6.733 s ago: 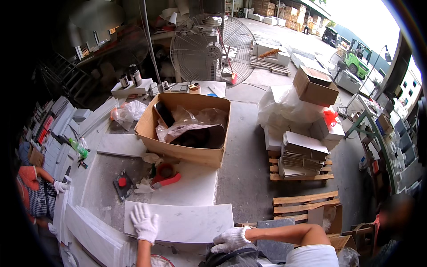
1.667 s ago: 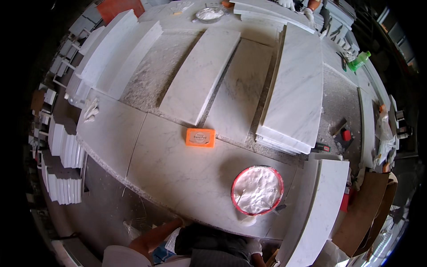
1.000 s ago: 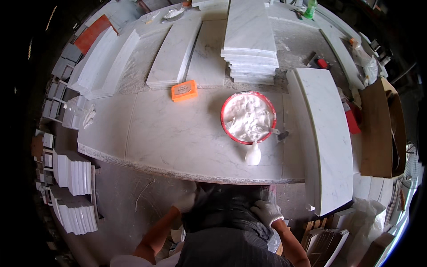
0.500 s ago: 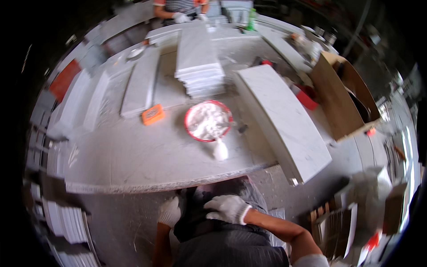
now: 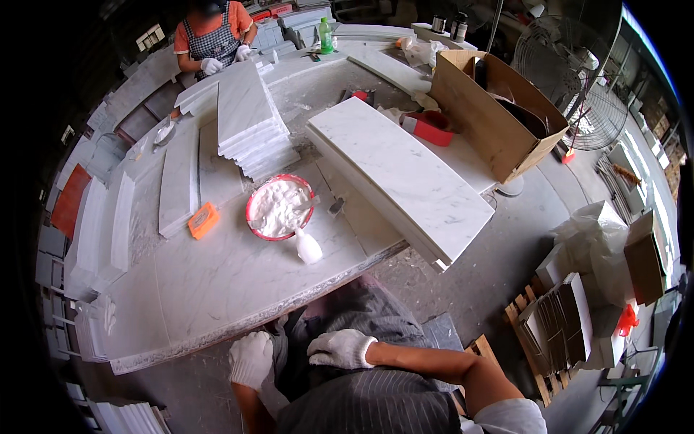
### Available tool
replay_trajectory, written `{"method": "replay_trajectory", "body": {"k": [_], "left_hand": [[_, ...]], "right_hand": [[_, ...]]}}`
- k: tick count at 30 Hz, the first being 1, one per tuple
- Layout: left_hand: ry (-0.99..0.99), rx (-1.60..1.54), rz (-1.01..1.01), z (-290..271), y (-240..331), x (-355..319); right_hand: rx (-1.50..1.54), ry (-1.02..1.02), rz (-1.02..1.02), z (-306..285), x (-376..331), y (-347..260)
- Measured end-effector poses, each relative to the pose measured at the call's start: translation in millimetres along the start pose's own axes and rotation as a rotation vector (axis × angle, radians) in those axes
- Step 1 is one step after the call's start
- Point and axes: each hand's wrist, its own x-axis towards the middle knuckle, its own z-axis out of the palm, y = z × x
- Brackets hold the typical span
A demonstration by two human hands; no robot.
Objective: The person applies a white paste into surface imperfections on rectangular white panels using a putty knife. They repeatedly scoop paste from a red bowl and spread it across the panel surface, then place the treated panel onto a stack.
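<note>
Two white-gloved hands, left hand (image 5: 251, 358) and right hand (image 5: 341, 348), empty, fingers loosely spread on dark striped apron (image 5: 361, 401), below veined marble worktop (image 5: 217, 282).

Co-worker (image 5: 213, 36) head cut off by top edge; box (image 5: 499, 108) contents shadowed; far-shelf items too small.

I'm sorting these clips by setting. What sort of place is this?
Most likely a stone or marble workshop. White marble slabs lie stacked on a dusty worktable, a red-rimmed bowl of white paste sits among them, and a large floor fan stands beside it.
</note>
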Motion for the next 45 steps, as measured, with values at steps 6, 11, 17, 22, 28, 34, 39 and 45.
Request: {"method": "replay_trajectory", "body": {"k": [6,11,17,22,28,34,39,45], "left_hand": [[0.196,-0.163,0.115,-29,28,18],[0.046,-0.065,0.174,-16,51,36],[0.058,-0.020,0.450,19,90,34],[0.045,-0.029,0.418,23,84,34],[0.017,0.000,0.438,23,85,39],[0.084,-0.241,0.496,7,86,57],[0.410,-0.403,0.378,-5,59,64],[0.624,-0.280,-0.016,0,-6,87]], "right_hand": [[0.076,0.052,0.045,4,-4,8],[0.076,0.047,0.091,0,-7,7],[-0.007,-0.050,0.200,11,7,31],[0.021,-0.073,0.187,2,7,24],[0.020,-0.105,0.179,1,12,30],[0.020,-0.211,0.091,-44,-17,4],[0.006,0.000,-0.087,-208,-84,-41],[-0.924,0.460,0.156,-305,-52,20]]}}
